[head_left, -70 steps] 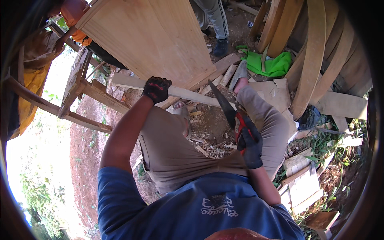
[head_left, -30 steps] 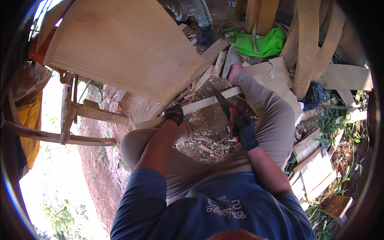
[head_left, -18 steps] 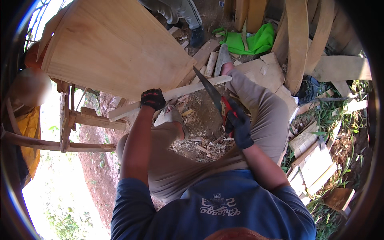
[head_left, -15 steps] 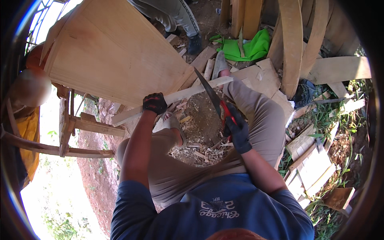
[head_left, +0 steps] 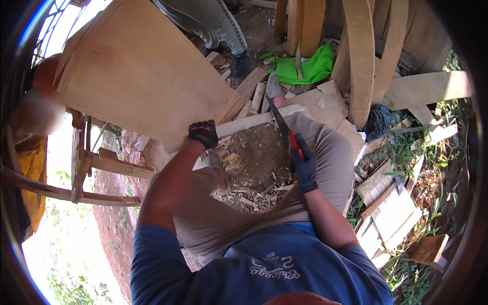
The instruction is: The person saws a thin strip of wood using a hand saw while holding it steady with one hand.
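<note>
1. Two gloved hands work over one pale wooden strip (head_left: 249, 122) in the head view, the left hand (head_left: 203, 133) curled firmly around it, with no gap showing between fingers and wood.

2. The right hand (head_left: 303, 166) is wrapped around the red grip of a handsaw (head_left: 296, 146), its dark blade angled away from the wearer across the strip; whether the teeth touch the wood cannot be told.

3. Long, even strokes square to the strip would probably serve best, with the left hand pressing firmly and the right leg (head_left: 325, 140), near the strip's right end, clear of the blade.

4. The strip runs through the left fist, a short length to its left and a longer one rising to its right. It lies beyond the right fist, outside that grip, and the blade crosses it nearer the right end, well apart from the left fingers.
</note>
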The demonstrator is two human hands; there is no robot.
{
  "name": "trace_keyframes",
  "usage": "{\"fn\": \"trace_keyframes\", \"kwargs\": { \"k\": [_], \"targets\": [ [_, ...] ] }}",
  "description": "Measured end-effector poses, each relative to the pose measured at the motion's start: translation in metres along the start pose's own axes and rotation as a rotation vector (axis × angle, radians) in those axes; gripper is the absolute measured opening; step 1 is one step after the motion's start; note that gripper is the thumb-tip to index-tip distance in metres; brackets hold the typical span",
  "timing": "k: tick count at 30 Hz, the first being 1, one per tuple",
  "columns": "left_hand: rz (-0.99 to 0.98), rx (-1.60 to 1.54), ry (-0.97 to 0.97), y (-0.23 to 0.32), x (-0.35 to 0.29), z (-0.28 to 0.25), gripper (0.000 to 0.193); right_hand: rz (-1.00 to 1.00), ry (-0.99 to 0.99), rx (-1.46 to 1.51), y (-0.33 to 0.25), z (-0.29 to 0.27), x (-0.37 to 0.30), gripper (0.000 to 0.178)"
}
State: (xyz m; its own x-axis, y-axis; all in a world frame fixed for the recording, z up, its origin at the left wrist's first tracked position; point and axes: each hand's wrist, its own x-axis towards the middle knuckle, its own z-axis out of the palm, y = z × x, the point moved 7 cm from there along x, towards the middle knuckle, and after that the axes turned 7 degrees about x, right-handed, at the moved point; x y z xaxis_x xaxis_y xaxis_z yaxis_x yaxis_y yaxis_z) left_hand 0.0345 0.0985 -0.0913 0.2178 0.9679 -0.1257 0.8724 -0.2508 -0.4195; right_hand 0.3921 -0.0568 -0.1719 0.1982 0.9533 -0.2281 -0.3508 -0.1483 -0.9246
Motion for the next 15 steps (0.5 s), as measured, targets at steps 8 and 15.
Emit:
{"fn": "trace_keyframes", "kwargs": {
  "k": [8,15],
  "targets": [
    [0.062,-0.063,-0.065,-0.051,-0.034,-0.018,0.024,0.045,-0.123,0.274,-0.016,0.019,-0.011,0.054],
    [0.069,-0.093,0.023,-0.033,-0.021,-0.014,0.025,0.099,-0.234,0.277,-0.057,0.058,-0.002,0.057]
  ]
}}
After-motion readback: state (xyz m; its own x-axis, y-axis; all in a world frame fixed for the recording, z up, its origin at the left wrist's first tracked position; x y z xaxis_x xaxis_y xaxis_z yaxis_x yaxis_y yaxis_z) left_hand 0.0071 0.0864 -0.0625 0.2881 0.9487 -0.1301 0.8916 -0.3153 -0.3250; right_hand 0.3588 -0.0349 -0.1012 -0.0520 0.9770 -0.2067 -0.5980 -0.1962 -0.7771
